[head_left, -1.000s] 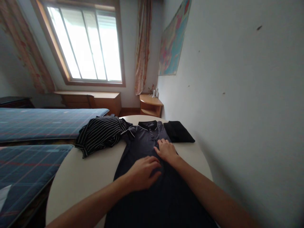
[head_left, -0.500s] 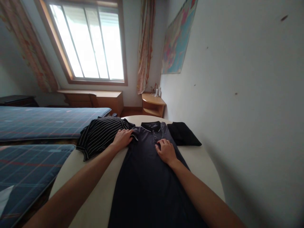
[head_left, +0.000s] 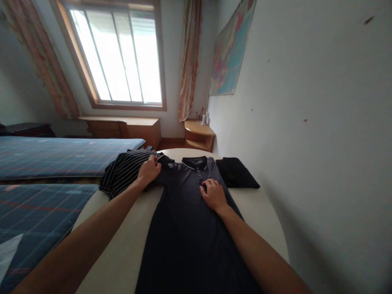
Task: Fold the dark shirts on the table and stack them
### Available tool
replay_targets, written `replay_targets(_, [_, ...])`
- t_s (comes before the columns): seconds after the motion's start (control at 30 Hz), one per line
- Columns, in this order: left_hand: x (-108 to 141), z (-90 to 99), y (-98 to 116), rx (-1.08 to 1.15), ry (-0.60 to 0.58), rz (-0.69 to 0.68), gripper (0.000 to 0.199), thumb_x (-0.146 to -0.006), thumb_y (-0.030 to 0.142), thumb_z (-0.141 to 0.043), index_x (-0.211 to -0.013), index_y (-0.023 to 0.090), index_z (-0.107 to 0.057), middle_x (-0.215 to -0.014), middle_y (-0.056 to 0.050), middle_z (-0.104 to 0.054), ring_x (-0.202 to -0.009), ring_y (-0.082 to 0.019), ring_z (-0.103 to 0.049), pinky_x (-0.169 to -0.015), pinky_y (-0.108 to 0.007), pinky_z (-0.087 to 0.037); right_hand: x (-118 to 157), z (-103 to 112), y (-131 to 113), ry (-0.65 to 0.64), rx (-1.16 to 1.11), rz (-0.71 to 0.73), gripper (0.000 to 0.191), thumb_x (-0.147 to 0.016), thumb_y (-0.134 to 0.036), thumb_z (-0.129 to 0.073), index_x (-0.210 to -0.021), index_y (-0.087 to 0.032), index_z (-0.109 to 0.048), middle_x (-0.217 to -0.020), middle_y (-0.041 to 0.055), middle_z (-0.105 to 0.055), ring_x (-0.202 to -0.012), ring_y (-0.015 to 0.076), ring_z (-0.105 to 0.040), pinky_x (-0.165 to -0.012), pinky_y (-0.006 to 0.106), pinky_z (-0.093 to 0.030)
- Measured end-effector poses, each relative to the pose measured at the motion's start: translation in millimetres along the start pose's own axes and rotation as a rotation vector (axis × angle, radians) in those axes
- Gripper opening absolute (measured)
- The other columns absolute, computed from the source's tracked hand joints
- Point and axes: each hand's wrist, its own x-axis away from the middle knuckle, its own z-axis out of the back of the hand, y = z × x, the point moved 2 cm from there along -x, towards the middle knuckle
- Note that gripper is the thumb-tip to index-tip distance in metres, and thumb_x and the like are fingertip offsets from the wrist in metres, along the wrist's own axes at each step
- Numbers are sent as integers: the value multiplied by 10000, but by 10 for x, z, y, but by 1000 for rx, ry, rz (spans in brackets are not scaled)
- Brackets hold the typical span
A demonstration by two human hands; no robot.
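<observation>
A dark grey polo shirt (head_left: 186,220) lies spread on a round cream table (head_left: 122,245), its black collar at the far end. My left hand (head_left: 149,169) is closed on the shirt's left-side sleeve and holds its white-trimmed edge out over a striped garment. With fingers loosely bent and apart, my right hand (head_left: 214,194) rests on the shirt's chest below the buttons. The black garment with white stripes (head_left: 122,169) lies bunched at the table's left edge, partly behind my left hand and forearm. On the right is a folded black garment (head_left: 235,172), touched by neither hand.
Beds with blue plaid mattresses (head_left: 61,157) stand left of the table. A white wall (head_left: 321,163) runs close along the right, with a map (head_left: 229,53) on it. Past the table are a wooden corner shelf (head_left: 199,130), a low desk (head_left: 137,122) and a window (head_left: 122,57).
My left hand has moved left, drawing the polo shirt's sleeve outward over the striped garment. My right hand has stayed on the shirt's chest.
</observation>
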Motion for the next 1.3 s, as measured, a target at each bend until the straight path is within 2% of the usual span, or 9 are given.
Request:
replay_targets(0.23, [-11, 48, -340, 224, 80, 155, 338, -961, 329, -441, -1186, 129, -597, -1077, -143, -727, -983, -253, -697, -824, -307, -502, -4, -5, -30, -43, 105, 13, 296, -939, -352, -499, -1153, -202, -637, -1200, 116, -614, -1111, 266, -528, -939, 371, -389])
replay_targets(0.33, [-29, -20, -426, 298, 23, 194, 448, -908, 357, -563, -1284, 114, -538, -1007, -121, -743, -833, -220, -720, -716, -278, -520, -71, 29, -86, -102, 201, 21, 328, -924, -355, -501, -1169, -176, -625, -1187, 148, -609, -1099, 293, -534, -910, 400, -396])
replay_targets(0.43, [-46, -82, -446, 333, -67, 197, 645, -812, 285, -676, -1395, 121, -454, -969, -98, -750, -757, -206, -719, -668, -265, -520, -201, 49, -162, -154, 261, -5, 348, -905, -364, -518, -1155, -147, -625, -1168, 178, -616, -1092, 314, -546, -902, 420, -398])
replay_targets(0.53, [-4, -102, -394, 309, -118, 171, 773, -751, 232, -718, -1455, 166, -406, -1017, -101, -741, -873, -244, -716, -764, -301, -518, -367, 18, -247, -166, 253, -23, 354, -906, -364, -522, -1163, -140, -619, -1179, 187, -618, -1109, 314, -549, -912, 423, -401])
replay_targets(0.63, [108, -111, -296, 254, -118, 143, 808, -772, 261, -706, -1493, 189, -348, -1123, -120, -709, -1017, -284, -684, -869, -351, -494, -554, -70, -330, -150, 211, 21, 342, -908, -357, -534, -1175, -159, -616, -1211, 172, -613, -1123, 302, -546, -924, 418, -408])
replay_targets(0.77, [299, -171, -202, 173, -35, 82, 754, -837, 281, -643, -1507, 204, -307, -1153, -123, -678, -1061, -312, -658, -889, -399, -492, -849, -229, -421, -128, 126, 148, 322, -926, -305, -531, -1213, -185, -611, -1244, 130, -626, -1134, 269, -554, -942, 379, -421])
replay_targets(0.9, [450, -257, -204, 160, 33, -4, 689, -856, 171, -555, -1501, 249, -324, -1159, -102, -656, -1006, -286, -667, -856, -387, -506, -1188, -388, -511, -138, 66, 284, 315, -967, -237, -481, -1249, -175, -607, -1261, 106, -645, -1170, 224, -560, -1027, 331, -380])
replay_targets(1.03, [534, -281, -230, 218, 67, -28, 724, -828, 152, -572, -1500, 233, -315, -1182, -92, -641, -993, -268, -660, -857, -376, -507, -1507, -533, -620, -173, 57, 325, 311, -999, -236, -434, -1229, -177, -635, -1245, 108, -663, -1176, 212, -570, -1028, 304, -376])
replay_targets(1.3, [573, -326, -226, 342, 60, 7, 535, -815, 221, -603, -1330, 180, -466, -900, -17, -617, -808, -208, -637, -788, -335, -491, -1792, -763, -802, -258, 91, 380, 240, -943, -269, -564, -1151, -255, -683, -1150, 70, -705, -1109, 226, -610, -991, 337, -379])
